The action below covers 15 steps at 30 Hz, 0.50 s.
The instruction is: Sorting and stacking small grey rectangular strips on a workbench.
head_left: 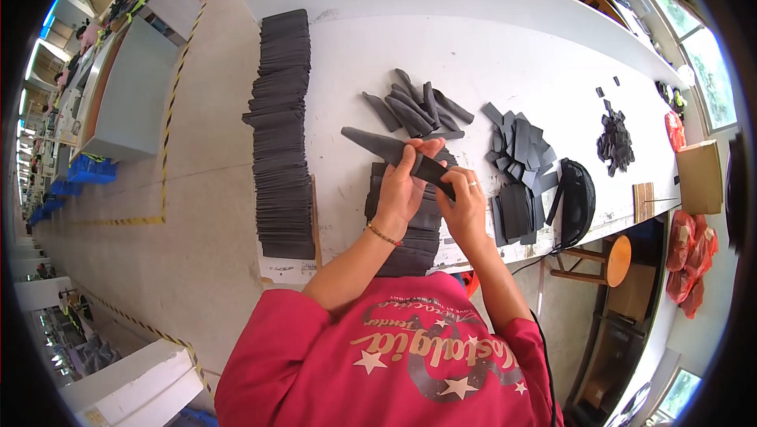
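Over the white table [339, 56], a long dark grey folded fabric piece [371, 143] slants between my two hands. My left hand [404, 182] grips its middle, thumb on top and fingers beneath. The fingers of my right hand [465, 205] pinch its lower right end. Under my hands lies a stack of dark fabric pieces [414, 242], partly covered by them. Just beyond, several rolled dark pieces [414, 104] form a loose heap. Flat dark strips [519, 147] are piled to the right, with a neater bundle [514, 212] of them nearer me.
A long row of dark fabric pieces [280, 135] lines the table's left edge. At the right are small dark scraps [615, 143] and a black mesh item [577, 202]. A wooden stool [617, 260], a cardboard box [701, 179] and red plastic bags [690, 261] stand beyond.
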{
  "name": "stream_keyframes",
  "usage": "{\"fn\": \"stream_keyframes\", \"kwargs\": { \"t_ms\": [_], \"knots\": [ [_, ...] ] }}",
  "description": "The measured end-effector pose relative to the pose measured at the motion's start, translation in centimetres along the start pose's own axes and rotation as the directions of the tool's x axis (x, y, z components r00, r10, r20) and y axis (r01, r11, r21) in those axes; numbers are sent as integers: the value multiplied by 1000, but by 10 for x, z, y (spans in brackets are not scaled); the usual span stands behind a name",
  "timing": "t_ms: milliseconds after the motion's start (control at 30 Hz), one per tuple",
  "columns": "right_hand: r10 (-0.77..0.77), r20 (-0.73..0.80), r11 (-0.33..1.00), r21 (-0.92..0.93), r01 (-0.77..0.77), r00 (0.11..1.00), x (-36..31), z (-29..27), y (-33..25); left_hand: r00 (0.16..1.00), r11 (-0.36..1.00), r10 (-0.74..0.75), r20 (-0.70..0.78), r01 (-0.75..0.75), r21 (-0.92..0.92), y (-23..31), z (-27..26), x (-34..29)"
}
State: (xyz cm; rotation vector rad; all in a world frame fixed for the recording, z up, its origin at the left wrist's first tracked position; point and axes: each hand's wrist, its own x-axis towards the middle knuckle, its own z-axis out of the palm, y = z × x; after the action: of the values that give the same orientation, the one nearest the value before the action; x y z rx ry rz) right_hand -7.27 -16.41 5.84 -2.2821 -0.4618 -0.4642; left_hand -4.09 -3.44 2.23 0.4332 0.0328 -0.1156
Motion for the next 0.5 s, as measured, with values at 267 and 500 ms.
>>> {"fn": "stream_keyframes", "kwargs": {
  "t_ms": [267,500],
  "knots": [
    [-59,9,998,-15,60,998,-15,10,0,986,993,-61,-157,76,90,8,-2,2],
    [-28,13,999,18,28,1000,4,21,-7,980,998,-54,-192,58,12,-8,5,-5]
  ]
}}
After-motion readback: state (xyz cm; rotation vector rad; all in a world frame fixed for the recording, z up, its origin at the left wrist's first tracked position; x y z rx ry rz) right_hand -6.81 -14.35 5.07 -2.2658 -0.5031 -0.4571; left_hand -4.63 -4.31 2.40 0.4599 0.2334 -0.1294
